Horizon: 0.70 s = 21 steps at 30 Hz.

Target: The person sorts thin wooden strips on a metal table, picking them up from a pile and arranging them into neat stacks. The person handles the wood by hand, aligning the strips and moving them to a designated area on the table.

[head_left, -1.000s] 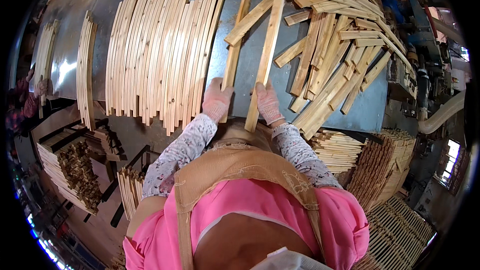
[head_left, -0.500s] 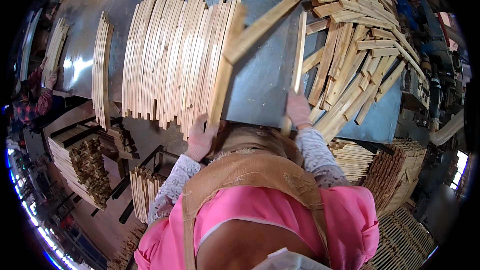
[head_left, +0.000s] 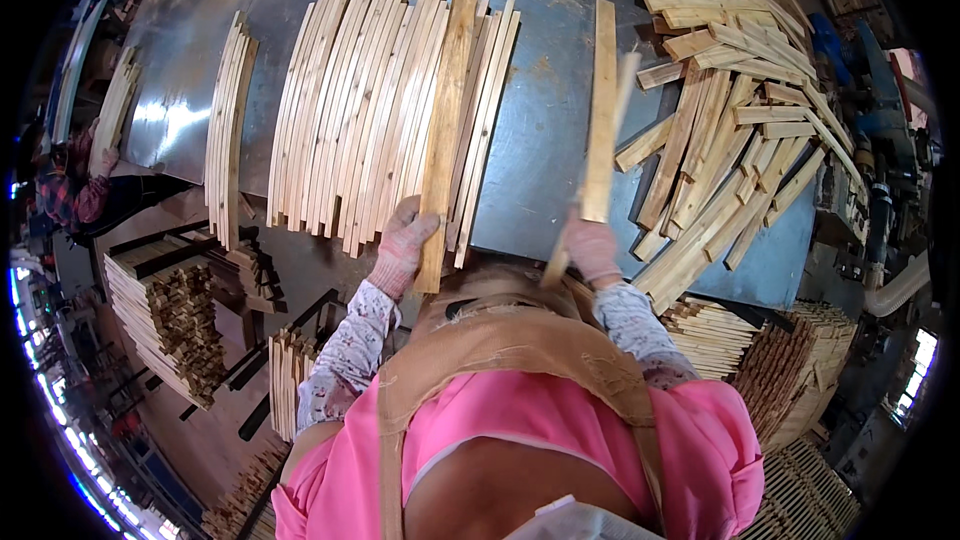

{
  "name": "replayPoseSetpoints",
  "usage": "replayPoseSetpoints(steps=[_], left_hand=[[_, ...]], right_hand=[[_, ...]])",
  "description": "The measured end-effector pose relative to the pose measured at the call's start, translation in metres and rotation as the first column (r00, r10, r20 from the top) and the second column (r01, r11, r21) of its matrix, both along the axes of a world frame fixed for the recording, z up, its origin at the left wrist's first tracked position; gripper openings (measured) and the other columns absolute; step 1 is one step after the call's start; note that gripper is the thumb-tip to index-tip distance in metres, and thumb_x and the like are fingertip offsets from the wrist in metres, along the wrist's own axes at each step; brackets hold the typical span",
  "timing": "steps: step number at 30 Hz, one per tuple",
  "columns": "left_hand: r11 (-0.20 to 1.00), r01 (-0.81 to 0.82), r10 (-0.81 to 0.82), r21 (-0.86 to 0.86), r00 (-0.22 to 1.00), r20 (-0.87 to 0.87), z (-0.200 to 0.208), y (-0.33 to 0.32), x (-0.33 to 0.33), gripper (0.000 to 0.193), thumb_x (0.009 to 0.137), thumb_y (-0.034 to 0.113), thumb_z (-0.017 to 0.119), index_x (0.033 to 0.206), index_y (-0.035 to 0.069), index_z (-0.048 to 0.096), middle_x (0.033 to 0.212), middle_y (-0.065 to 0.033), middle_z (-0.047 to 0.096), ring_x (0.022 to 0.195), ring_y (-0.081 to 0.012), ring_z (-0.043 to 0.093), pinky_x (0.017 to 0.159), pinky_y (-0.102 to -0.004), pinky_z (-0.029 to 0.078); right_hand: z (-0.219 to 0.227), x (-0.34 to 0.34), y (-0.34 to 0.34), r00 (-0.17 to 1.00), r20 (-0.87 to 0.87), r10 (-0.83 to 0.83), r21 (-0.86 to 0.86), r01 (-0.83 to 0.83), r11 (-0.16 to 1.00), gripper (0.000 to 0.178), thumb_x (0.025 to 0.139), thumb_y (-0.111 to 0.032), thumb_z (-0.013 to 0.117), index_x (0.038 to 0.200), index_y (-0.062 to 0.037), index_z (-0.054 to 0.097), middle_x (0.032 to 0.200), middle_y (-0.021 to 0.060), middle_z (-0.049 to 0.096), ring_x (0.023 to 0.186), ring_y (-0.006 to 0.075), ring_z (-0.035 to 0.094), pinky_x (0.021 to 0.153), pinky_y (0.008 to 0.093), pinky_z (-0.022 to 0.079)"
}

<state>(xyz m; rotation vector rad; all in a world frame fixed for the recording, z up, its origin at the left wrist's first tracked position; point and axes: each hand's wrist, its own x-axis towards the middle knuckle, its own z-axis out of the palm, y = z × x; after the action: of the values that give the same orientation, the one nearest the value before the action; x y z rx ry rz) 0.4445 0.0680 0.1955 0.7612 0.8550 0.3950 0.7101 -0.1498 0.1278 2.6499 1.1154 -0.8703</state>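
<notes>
My left hand (head_left: pixel 402 245), in a pale pink glove, is closed on the lower part of a long wooden slat (head_left: pixel 448 130). Its broad face is turned up, and it overlaps the right part of a row of slats (head_left: pixel 345 120) set side by side on the metal table (head_left: pixel 545 130). Farther right, my gloved right hand (head_left: pixel 590 245) grips a wooden slat (head_left: pixel 602 110) pointing away from me. Behind that one shows a second, motion-blurred slat (head_left: pixel 627 90); whether this hand holds it too is unclear. The right fingers are partly smeared.
A jumbled heap of slats (head_left: pixel 700 140) covers the table's right side. A narrow bundle (head_left: pixel 230 130) lies left of the row. Stacked wood (head_left: pixel 165 330) stands below the table on the left, more (head_left: pixel 795 360) on the right. Another person (head_left: pixel 75 185) handles slats at far left.
The left slat has shifted onto the row, broad face up. The slanted slat that met it has left that spot, and two slats now show by my right hand.
</notes>
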Motion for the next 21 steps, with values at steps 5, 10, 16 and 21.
replayPoseSetpoints(steps=[5, 10, 16, 21], left_hand=[[0.998, -0.046, 0.045, 0.047, 0.999, 0.014, -0.008, 0.002, 0.020, 0.035, 0.101, 0.019, 0.075, 0.128, 0.003, 0.060, 0.105, -0.0102, 0.074, 0.087, -0.0183, 0.073, 0.076, -0.0339, 0.063], [0.999, -0.024, 0.022, 0.025, 0.997, 0.080, -0.012, 0.010, 0.024, 0.031, 0.101, 0.017, 0.074, 0.126, 0.003, 0.064, 0.106, -0.0094, 0.074, 0.089, -0.0181, 0.072, 0.079, -0.0337, 0.062], [0.998, -0.063, 0.066, -0.021, 0.988, 0.140, 0.002, 0.014, 0.018, 0.028, 0.102, 0.015, 0.071, 0.126, 0.003, 0.065, 0.098, -0.0114, 0.073, 0.083, -0.0204, 0.071, 0.077, -0.0355, 0.063], [0.993, 0.017, -0.019, 0.121, 1.000, 0.016, -0.004, 0.006, 0.044, 0.030, 0.101, 0.018, 0.073, 0.126, 0.003, 0.064, 0.100, -0.0091, 0.073, 0.082, -0.0167, 0.069, 0.073, -0.0325, 0.061]], right_hand=[[-0.015, -0.068, 0.088, 0.934, -0.135, 0.331, 0.184, -0.305, 0.934, 0.070, 0.106, -0.044, 0.053, 0.152, 0.0080, 0.051, 0.089, 0.0178, 0.076, 0.083, 0.0313, 0.077, 0.075, 0.0452, 0.062], [-0.051, -0.027, 0.108, 0.866, -0.455, 0.206, 0.495, 0.054, 0.867, 0.080, 0.106, -0.051, 0.052, 0.161, 0.0042, 0.038, 0.126, 0.0271, 0.067, 0.113, 0.0389, 0.070, 0.097, 0.0479, 0.056], [0.013, -0.020, 0.169, 0.881, -0.399, -0.256, 0.425, 0.425, 0.799, 0.082, 0.106, -0.052, 0.052, 0.165, 0.0004, 0.033, 0.143, 0.0308, 0.062, 0.134, 0.0455, 0.060, 0.115, 0.0495, 0.047], [0.054, -0.023, 0.133, 0.771, -0.623, -0.131, 0.369, 0.437, 0.820, 0.066, 0.103, -0.040, 0.062, 0.155, -0.0029, 0.047, 0.133, 0.0248, 0.066, 0.127, 0.0406, 0.061, 0.114, 0.0443, 0.048]])
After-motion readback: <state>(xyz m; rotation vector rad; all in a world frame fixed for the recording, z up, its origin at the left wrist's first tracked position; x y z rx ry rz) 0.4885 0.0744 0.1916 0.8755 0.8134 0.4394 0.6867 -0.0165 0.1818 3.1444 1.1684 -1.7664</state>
